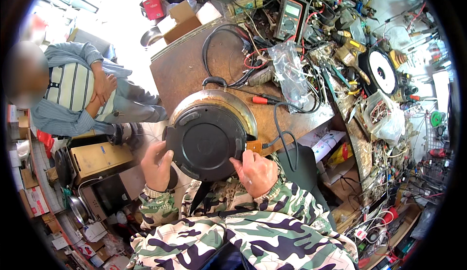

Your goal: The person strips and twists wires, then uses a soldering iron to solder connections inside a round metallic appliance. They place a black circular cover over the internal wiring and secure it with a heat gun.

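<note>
A metal pot (248, 112) with a black loop handle is tilted at the bench's near edge. Its round black plastic base (206, 141) is turned up toward me. My right hand (258, 172) is closed at the base's lower right edge, with the thumb on the black plastic and the other fingers curled. Just above those fingers is an orange connector (254, 146) on a black cable (295, 148), against the pot's side. At the base's left edge is my left hand (156, 167), its thumb and fingers apart. Whether its fingertips touch the base is hard to tell.
On the brown bench (182, 65) lie a red-handled tool (262, 100), a clear plastic bag (288, 70) and a multimeter (290, 19). Tools and wires crowd the right side. A person (82, 85) with crossed arms is at left, near a stacked yellowish box (104, 158).
</note>
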Demonstrator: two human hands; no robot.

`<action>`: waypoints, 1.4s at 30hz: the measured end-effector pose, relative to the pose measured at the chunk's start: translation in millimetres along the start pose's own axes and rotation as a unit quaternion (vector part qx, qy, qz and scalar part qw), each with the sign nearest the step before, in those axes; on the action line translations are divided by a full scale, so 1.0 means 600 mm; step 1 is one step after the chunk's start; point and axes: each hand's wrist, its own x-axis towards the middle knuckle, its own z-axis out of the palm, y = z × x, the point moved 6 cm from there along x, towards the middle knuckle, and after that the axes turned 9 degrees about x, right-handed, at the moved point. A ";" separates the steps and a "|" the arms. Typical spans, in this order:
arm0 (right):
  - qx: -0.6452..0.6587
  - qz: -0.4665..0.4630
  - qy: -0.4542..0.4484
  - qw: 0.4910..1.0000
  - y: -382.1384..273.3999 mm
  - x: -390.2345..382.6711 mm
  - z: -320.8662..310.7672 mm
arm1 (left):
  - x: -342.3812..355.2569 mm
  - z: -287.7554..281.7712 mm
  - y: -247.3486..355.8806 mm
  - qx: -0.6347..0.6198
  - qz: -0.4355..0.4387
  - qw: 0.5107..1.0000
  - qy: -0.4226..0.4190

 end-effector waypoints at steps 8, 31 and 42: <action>0.040 -0.031 -0.014 0.999 0.009 0.051 -0.075 | -0.005 0.008 0.029 -0.027 -0.032 0.999 0.008; -0.114 -0.231 -0.125 0.958 0.303 0.738 0.295 | -0.009 0.006 0.054 0.017 -0.064 0.984 0.168; 0.179 -0.110 -0.094 0.973 0.106 0.574 0.071 | -0.006 0.004 0.047 0.010 -0.036 0.990 0.135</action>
